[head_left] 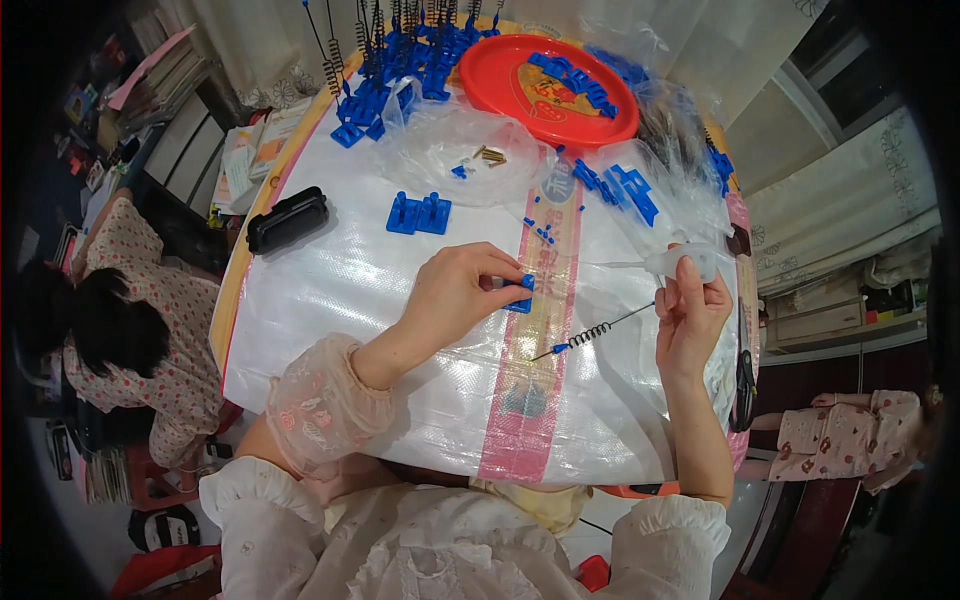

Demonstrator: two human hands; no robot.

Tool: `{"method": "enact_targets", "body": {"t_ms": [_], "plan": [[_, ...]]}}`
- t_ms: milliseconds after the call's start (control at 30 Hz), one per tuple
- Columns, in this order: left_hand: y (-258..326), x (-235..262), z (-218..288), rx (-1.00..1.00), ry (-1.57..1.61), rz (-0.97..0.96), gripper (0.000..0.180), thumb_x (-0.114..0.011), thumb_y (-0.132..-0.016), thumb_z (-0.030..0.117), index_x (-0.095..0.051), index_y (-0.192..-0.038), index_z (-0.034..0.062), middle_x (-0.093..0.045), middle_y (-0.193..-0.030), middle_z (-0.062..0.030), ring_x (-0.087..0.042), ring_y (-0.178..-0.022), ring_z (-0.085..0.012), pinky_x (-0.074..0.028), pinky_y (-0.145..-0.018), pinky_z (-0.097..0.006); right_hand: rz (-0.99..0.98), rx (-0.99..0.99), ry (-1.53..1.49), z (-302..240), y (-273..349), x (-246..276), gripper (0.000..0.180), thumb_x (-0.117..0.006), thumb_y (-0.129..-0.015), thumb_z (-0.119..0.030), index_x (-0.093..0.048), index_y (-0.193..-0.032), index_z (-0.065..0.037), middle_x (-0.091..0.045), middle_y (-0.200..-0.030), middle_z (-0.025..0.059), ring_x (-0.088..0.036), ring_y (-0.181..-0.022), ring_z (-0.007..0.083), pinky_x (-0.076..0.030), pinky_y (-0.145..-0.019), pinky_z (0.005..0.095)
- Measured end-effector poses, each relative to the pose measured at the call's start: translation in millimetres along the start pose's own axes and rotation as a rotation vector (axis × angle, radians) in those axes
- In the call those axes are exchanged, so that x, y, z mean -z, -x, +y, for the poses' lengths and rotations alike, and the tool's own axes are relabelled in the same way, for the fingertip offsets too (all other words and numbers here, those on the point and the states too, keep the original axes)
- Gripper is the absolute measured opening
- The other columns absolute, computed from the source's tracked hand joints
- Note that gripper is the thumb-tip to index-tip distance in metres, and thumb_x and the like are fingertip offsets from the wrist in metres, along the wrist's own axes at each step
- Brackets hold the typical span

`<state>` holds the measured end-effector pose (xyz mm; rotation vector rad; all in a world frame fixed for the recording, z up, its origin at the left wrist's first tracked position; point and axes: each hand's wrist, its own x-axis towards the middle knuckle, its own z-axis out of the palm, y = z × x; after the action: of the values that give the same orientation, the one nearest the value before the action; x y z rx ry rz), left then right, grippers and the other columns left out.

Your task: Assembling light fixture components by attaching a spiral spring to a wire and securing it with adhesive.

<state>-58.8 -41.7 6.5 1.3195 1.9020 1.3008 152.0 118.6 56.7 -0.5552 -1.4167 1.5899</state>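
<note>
My left hand (447, 292) is closed, its thumb and fingers pinching a small blue plastic piece (520, 304) over the pink-striped sheet. In my right hand (690, 315) are two things at once. One is a translucent squeeze bottle (680, 262), lying sideways with its thin nozzle pointing left. The other is a thin dark rod with a coil spring (590, 335) and a blue tip, slanting down to the left. The rod's tip is apart from the blue piece. A pair of blue stands (418, 214) sits beyond my left hand.
Farther back are a clear plastic bag (430, 150) with brass pins (490, 156), a red plate (488, 80) bearing blue parts, and many blue bases with upright springs (400, 75). A black case (288, 220) lies left, scissors (743, 390) right. A person (150, 320) is at left.
</note>
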Motion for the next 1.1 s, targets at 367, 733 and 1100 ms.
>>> {"method": "enact_targets", "body": {"t_ms": [367, 733, 1100], "plan": [[-0.4, -1.1, -0.8, 0.01, -0.002, -0.002, 0.021, -0.081, -0.08, 0.012, -0.078, -0.099, 0.0041, -0.073, -0.099, -0.0066, -0.066, -0.075, -0.0134, -0.052, -0.069, -0.025, 0.049, 0.014, 0.043, -2.8, 1.0, -9.8, 0.021, -0.068, -0.095, -0.014, -0.067, -0.106, 0.003, -0.05, -0.065, -0.0043, -0.035, -0.05, 0.0026, -0.021, -0.045, 0.0236], [0.1, 0.1, 0.5, 0.0, -0.008, -0.002, 0.022, -0.081, -0.08, 0.013, -0.078, -0.099, 0.0034, -0.074, -0.099, -0.0065, -0.064, -0.073, -0.0135, -0.052, -0.068, -0.026, 0.027, 0.024, 0.053, -1.2, 0.9, -10.1, 0.022, -0.069, -0.095, -0.015, -0.067, -0.106, 0.004, -0.051, -0.066, -0.0038, -0.036, -0.05, 0.0031, -0.022, -0.045, 0.0235], [-0.5, -0.4, -0.3, 0.007, 0.002, 0.002, 0.021, -0.081, -0.08, 0.013, -0.078, -0.099, 0.0033, -0.074, -0.098, -0.0065, -0.065, -0.074, -0.013, -0.052, -0.068, -0.025, 0.029, 0.015, 0.061, -0.9, -0.6, -8.4, 0.021, -0.069, -0.094, -0.014, -0.067, -0.106, 0.004, -0.053, -0.067, -0.0035, -0.036, -0.049, 0.0029, -0.022, -0.045, 0.0233]]}}
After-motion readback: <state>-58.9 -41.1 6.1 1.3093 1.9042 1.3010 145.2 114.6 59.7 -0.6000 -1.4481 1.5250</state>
